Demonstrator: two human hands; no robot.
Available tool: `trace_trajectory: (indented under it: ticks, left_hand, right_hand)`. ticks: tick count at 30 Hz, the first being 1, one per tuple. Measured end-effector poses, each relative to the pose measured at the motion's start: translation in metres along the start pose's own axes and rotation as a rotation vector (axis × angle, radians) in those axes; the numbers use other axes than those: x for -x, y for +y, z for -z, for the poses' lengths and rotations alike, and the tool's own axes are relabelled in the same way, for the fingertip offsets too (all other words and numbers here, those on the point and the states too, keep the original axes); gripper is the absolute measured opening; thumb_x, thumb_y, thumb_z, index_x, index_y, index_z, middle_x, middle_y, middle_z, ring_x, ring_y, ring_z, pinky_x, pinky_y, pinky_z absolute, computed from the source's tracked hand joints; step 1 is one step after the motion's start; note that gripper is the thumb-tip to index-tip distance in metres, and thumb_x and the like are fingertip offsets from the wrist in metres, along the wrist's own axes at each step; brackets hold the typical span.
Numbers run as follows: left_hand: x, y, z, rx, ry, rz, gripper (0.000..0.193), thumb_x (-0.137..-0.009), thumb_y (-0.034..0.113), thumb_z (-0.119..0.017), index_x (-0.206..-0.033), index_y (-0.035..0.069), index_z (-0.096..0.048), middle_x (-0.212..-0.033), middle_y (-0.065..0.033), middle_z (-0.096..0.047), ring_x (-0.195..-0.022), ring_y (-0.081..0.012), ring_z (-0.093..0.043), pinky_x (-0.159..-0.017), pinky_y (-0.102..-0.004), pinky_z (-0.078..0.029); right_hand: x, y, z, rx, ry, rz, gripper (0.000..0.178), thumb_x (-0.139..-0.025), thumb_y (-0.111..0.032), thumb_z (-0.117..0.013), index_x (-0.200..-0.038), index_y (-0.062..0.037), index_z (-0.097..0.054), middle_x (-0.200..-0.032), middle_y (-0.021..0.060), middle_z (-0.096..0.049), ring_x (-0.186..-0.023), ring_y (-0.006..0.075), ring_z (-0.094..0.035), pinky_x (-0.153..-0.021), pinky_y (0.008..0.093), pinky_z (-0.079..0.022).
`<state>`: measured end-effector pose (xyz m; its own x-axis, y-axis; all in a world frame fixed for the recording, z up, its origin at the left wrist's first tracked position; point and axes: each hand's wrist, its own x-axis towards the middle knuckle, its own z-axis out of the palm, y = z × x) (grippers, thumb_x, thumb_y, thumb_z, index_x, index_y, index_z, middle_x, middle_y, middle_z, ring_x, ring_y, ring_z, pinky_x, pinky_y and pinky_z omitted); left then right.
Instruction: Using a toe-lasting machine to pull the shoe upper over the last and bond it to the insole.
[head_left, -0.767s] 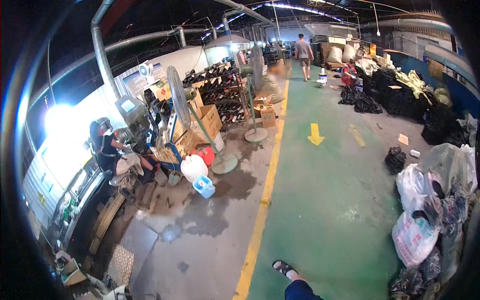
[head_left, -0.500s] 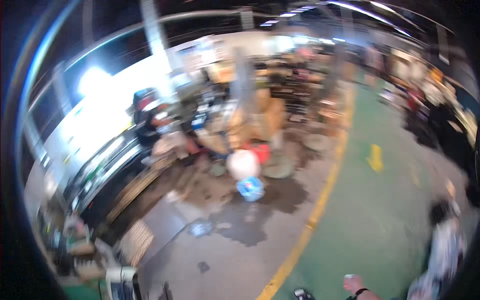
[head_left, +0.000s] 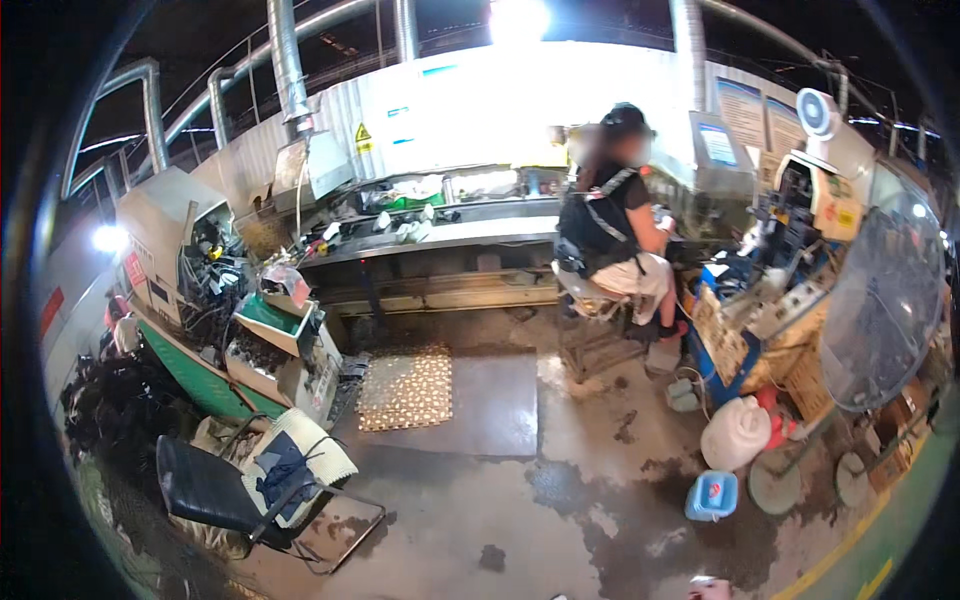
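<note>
At the bottom edge, right of the middle, only the upper part of my right hand (head_left: pixel 712 589) shows. Its fingers look curled around a small pale thing, cut off by the frame and too small to name. My left hand is out of the picture. Nearest to the right hand on the floor stands a light-blue square bucket (head_left: pixel 712 497) with something red and white in it. Behind that bucket a white plastic jerrycan (head_left: pixel 735 434) leans beside a red container (head_left: pixel 774 418).
A black chair (head_left: pixel 212 487) with a cushion and dark cloth stands left. A person (head_left: pixel 625 205) sits on a stool at the long workbench (head_left: pixel 430 237). A perforated mat (head_left: pixel 407 387) lies on the wet floor. Right are a large fan (head_left: pixel 882 300) and a machine (head_left: pixel 800 235).
The view has swung left from the green walkway to face the workbench and has become sharp. My right hand has sunk lower; its wristband no longer shows.
</note>
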<state>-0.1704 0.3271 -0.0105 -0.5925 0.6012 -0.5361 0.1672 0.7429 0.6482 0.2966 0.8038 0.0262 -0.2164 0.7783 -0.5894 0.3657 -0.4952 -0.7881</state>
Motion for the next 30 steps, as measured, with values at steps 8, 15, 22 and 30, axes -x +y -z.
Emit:
trace_trajectory:
  ticks: [8, 15, 22, 30]
  left_hand:
    - [-0.267, 0.280, 0.133, 0.465, 0.190, -0.312, 0.028, -0.097, 0.026, -0.066, -0.107, 0.000, -0.069, -0.096, -0.0143, -0.072, -0.090, -0.0219, -0.067, -0.083, -0.0356, -0.053]
    - [-0.336, 0.156, 0.180, 0.098, 0.357, 0.494, 0.027, -0.091, 0.028, -0.068, -0.099, 0.003, -0.073, -0.091, -0.0136, -0.074, -0.085, -0.0260, -0.069, -0.074, -0.0427, -0.054]
    - [-0.383, 0.091, 0.278, -0.243, 0.063, 0.599, 0.023, -0.083, 0.023, -0.057, -0.086, 0.007, -0.074, -0.092, -0.0234, -0.071, -0.082, -0.0397, -0.069, -0.068, -0.0521, -0.052]
    - [-0.785, 0.113, 0.515, -0.612, 0.269, -0.097, 0.020, -0.092, 0.014, -0.056, -0.090, 0.004, -0.073, -0.094, -0.0215, -0.073, -0.084, -0.0344, -0.070, -0.072, -0.0476, -0.056]
  right_hand:
    - [-0.206, -0.183, -0.221, 0.052, -0.245, -0.136, 0.021, -0.094, -0.022, -0.071, -0.110, -0.0083, -0.073, -0.091, 0.0042, -0.072, -0.076, 0.0145, -0.069, -0.064, 0.0319, -0.058]
    - [-0.440, -0.335, -0.392, 0.551, -0.341, 0.030, 0.018, -0.094, -0.014, -0.064, -0.107, -0.0050, -0.072, -0.092, 0.0104, -0.073, -0.082, 0.0234, -0.068, -0.066, 0.0374, -0.057]
    - [-0.613, -0.565, -0.697, 0.315, -0.568, 0.164, 0.025, -0.093, -0.025, -0.070, -0.099, -0.0014, -0.075, -0.085, 0.0047, -0.073, -0.073, 0.0115, -0.068, -0.065, 0.0286, -0.055]
    - [-0.666, -0.748, -0.978, 0.239, -0.701, 0.137, 0.030, -0.098, -0.021, -0.067, -0.120, 0.0004, -0.068, -0.099, 0.0078, -0.073, -0.081, 0.0138, -0.069, -0.073, 0.0295, -0.057]
